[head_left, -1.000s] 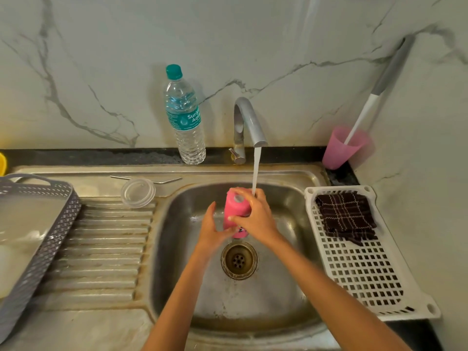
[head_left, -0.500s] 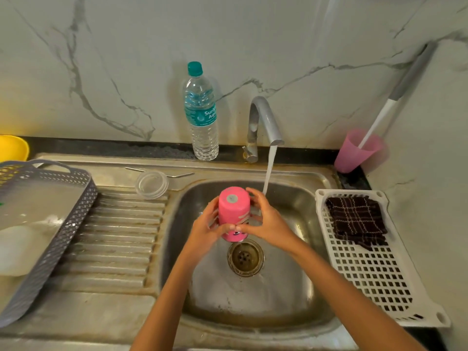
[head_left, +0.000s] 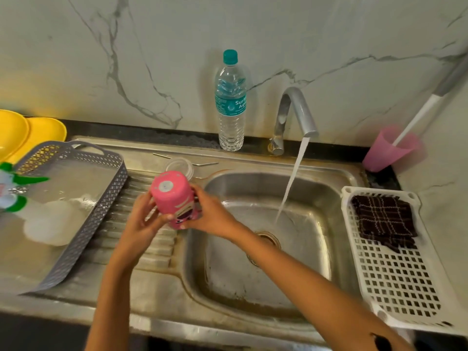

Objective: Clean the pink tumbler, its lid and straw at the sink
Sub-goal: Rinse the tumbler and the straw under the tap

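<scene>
Head view, and the pink tumbler (head_left: 173,198) is upside down, base toward the camera, held above the ribbed drainboard (head_left: 141,239) just left of the sink (head_left: 253,287) basin. Left hand (head_left: 145,220) wraps the near-left side, grip clamped on the tumbler, fingers curled round the wall. Right hand (head_left: 211,215) comes in from the other side, its grip closed on the tumbler too, thumb across the printed face. Both forearms reach up from the bottom of the frame.

Water streams from the tap (head_left: 295,110), slanting down into the basin and landing near the drain (head_left: 268,238) (the tumbler is well clear of the stream, off to the left). Behind the tumbler, on the sink's back ledge, sits the clear lid (head_left: 181,165), partly hidden, with the metal straw (head_left: 205,163) lying flat just beside it.

Grey basket (head_left: 101,216) on the left, water bottle (head_left: 230,102) upright by the wall, pink cup (head_left: 390,153) with a brush handle in the right corner, white tray (head_left: 405,287) carrying a dark checked cloth (head_left: 383,221)
</scene>
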Motion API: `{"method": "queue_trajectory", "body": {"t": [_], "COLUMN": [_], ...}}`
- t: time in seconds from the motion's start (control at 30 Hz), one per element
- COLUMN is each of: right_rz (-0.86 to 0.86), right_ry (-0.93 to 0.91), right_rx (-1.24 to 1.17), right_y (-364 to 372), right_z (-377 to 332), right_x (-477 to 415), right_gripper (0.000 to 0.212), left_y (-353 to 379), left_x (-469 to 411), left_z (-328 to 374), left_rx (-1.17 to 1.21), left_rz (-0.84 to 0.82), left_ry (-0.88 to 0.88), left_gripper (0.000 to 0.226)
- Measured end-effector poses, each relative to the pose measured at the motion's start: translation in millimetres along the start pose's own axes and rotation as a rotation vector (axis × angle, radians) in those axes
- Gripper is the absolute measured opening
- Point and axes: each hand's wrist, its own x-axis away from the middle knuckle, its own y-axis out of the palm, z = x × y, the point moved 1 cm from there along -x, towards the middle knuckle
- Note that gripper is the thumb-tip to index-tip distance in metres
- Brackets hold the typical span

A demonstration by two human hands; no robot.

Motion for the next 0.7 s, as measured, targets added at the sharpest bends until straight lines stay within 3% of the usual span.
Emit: {"method": "queue_trajectory", "body": {"t": [0.5, 0.6, 0.7], "right_rz": [-0.012, -0.074, -0.006], "right_ry": [-0.028, -0.048, 0.007], "right_rx": [0.044, 0.085, 0.167], "right_y": [53, 44, 21], "right_z": [6, 8, 7], "right_x": [-22, -27, -36], "right_gripper": [0.091, 0.086, 0.071], "left_y": [-29, -18, -2], "left_x": [19, 31, 53], "left_z": [-24, -28, -31], "left_rx": [0.107, 0.072, -0.010], "left_rz": [0.106, 0.242, 0.520], "left_ry": [-0.046, -0.035, -0.023], "left_gripper": [0.074, 0.077, 0.057]}}
